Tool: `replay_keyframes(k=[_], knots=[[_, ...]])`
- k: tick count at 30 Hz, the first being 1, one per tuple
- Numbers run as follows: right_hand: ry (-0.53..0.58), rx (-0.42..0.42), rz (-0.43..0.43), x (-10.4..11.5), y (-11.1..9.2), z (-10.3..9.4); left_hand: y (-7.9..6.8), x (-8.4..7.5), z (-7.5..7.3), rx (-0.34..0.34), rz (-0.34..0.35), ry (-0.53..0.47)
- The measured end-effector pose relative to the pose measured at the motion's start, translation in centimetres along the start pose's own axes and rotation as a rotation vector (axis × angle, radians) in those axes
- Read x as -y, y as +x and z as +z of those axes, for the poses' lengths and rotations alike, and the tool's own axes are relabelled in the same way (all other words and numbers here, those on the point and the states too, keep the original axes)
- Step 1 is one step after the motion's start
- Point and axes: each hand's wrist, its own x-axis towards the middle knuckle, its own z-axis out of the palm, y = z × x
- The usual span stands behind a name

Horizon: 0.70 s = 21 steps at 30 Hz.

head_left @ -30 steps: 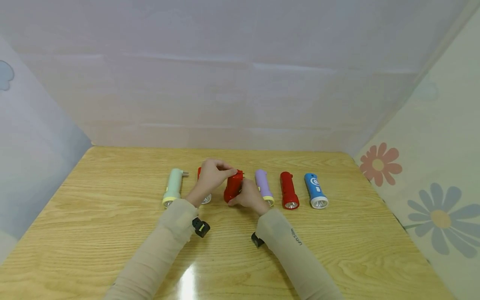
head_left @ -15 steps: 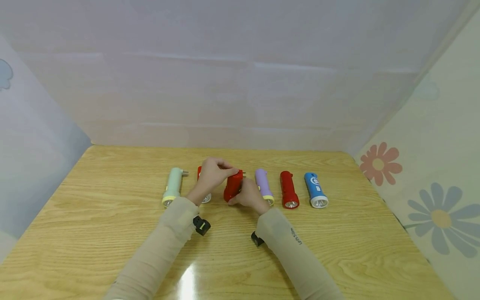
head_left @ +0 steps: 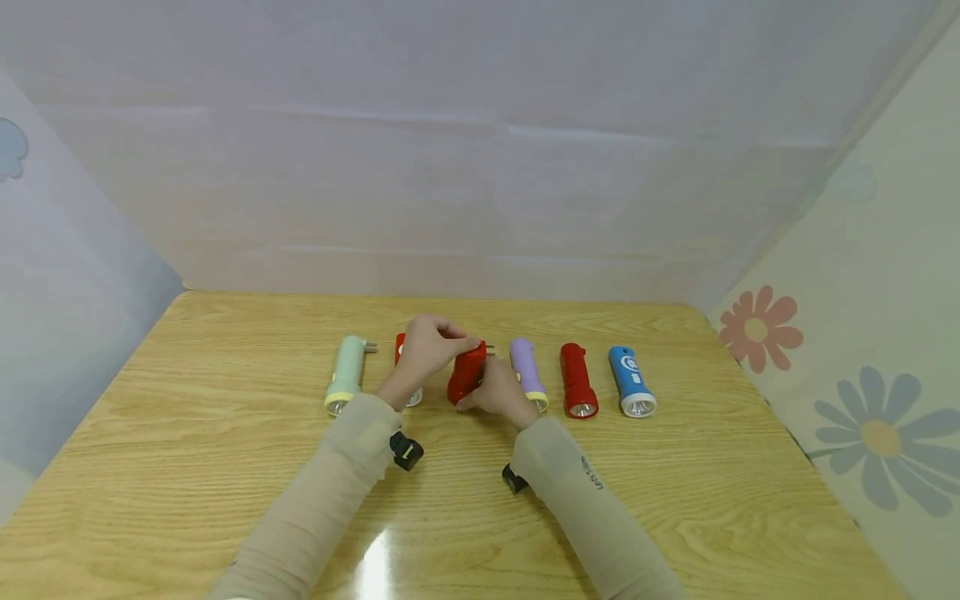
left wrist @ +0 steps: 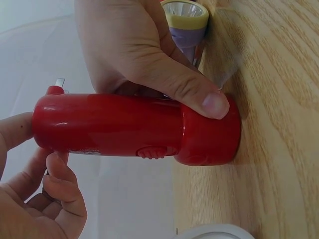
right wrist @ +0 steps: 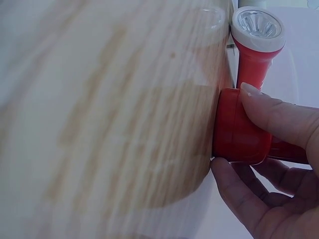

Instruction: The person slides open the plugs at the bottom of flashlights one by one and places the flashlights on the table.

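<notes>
Near the middle of the table a red flashlight [head_left: 466, 373] stands on its lamp end, between both hands. The fingers of my left hand [head_left: 425, 352] pinch its tail end at the top. Lower down, my right hand [head_left: 501, 390] grips the wide lamp head, its thumb lying across the red collar in the left wrist view. Metal plug prongs [left wrist: 60, 82] stick out sideways from the tail. A ridged slide switch [left wrist: 152, 152] shows on the body. The lamp face is hidden against the tabletop. Partly behind the left hand lies a red flashlight with a white rim [right wrist: 259, 30].
On the left lies a pale green flashlight [head_left: 348, 372] with its prongs out. To the right, in a row, are a purple flashlight [head_left: 525, 364], another red flashlight [head_left: 576, 377] and a blue one [head_left: 632, 379]. A pale wall [head_left: 480, 208] closes off the wooden table's [head_left: 450, 533] back.
The plug prongs show farther out to the right of the tail than a second ago. My left fingers have shifted slightly right; my right hand and the flashlight have stayed put.
</notes>
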Motion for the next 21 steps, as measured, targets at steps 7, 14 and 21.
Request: replay_keyframes(k=[7, 14, 21], knots=[[0.003, -0.009, -0.019, -0.06, -0.04, -0.01, 0.03, -0.04, 0.06, 0.001, -0.009, 0.0], [-0.011, -0.005, -0.019, 0.03, -0.06, -0.16, -0.04, -0.05, 0.17, -0.01, 0.008, -0.025], [-0.024, -0.005, -0.03, 0.03, -0.11, -0.21, -0.13, 0.07, -0.07, 0.009, 0.082, -0.011]])
